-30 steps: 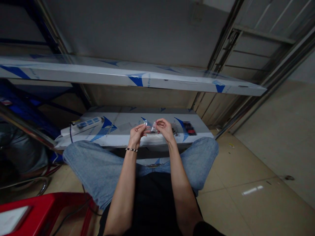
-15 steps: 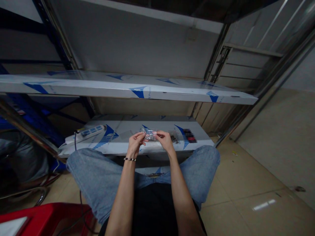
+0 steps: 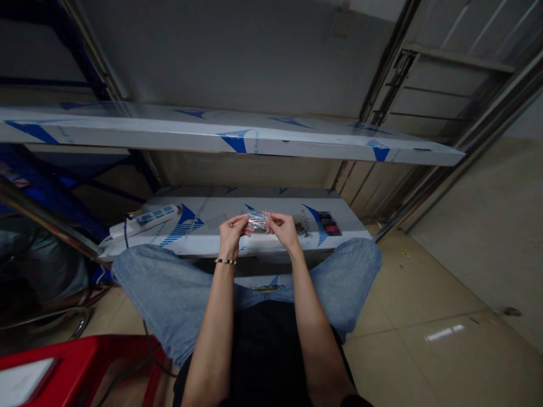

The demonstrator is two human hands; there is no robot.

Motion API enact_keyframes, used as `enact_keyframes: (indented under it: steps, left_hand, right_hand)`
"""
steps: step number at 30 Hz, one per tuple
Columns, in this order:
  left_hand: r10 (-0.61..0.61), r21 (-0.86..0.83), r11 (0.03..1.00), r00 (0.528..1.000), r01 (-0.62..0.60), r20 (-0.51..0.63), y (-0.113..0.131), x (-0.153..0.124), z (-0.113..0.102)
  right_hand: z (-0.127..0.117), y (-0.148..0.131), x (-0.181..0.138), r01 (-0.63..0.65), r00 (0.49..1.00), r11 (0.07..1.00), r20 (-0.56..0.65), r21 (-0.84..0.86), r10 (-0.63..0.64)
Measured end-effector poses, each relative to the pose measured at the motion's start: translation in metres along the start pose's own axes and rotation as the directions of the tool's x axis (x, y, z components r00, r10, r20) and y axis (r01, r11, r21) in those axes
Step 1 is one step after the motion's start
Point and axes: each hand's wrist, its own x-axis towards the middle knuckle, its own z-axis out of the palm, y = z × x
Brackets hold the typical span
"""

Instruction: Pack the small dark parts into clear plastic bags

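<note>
A small clear plastic bag point(image 3: 258, 220) is stretched between my two hands, above the lower shelf point(image 3: 220, 244). My left hand point(image 3: 232, 230) pinches its left end and wears a beaded bracelet point(image 3: 225, 261) at the wrist. The other end is gripped between the thumb and fingers of my right hand point(image 3: 283, 229). The bag looks shiny and crinkled; its contents are too small to make out. Just right of my right hand, some small dark pieces point(image 3: 302, 227) lie on the shelf in what looks like clear plastic.
A white power strip point(image 3: 146, 221) lies at the shelf's left end. A blurred-out dark and red item point(image 3: 329, 224) sits to the right. Above runs an upper shelf point(image 3: 275, 141) in printed film. A red stool point(image 3: 85, 367) stands lower left, near a black cable point(image 3: 146, 339).
My view has tilted slightly downward, so the shelves appear higher. Both hands still hold the bag, which is now pulled flatter between them.
</note>
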Motion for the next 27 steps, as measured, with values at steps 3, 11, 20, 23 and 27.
enact_keyframes:
  steps: [3,11,20,23,27]
  left_hand:
    - [0.003,-0.014,1.0,0.999,-0.002,0.039,0.007,0.002,0.002]
    - [-0.057,-0.04,0.998,0.998,0.057,0.012,0.007,0.004,-0.009]
    - [-0.144,-0.035,0.988,0.983,0.149,0.113,-0.009,0.004,-0.007]
    - [-0.176,-0.081,0.98,0.98,0.184,0.096,-0.014,0.007,-0.006]
    - [-0.153,-0.086,0.984,0.986,0.158,0.062,-0.013,0.009,-0.005]
  right_hand:
    - [-0.004,-0.01,0.005,-0.014,1.0,0.999,-0.022,-0.03,0.013]
    - [-0.02,-0.013,0.005,0.158,0.979,0.918,-0.064,-0.365,-0.194]
    - [-0.027,-0.014,-0.001,0.177,0.977,0.889,-0.031,-0.423,-0.21]
    - [-0.027,-0.014,0.002,0.159,0.979,0.937,-0.071,-0.312,-0.19]
    - [-0.018,-0.01,0.007,-0.045,0.967,0.997,-0.246,0.055,0.057]
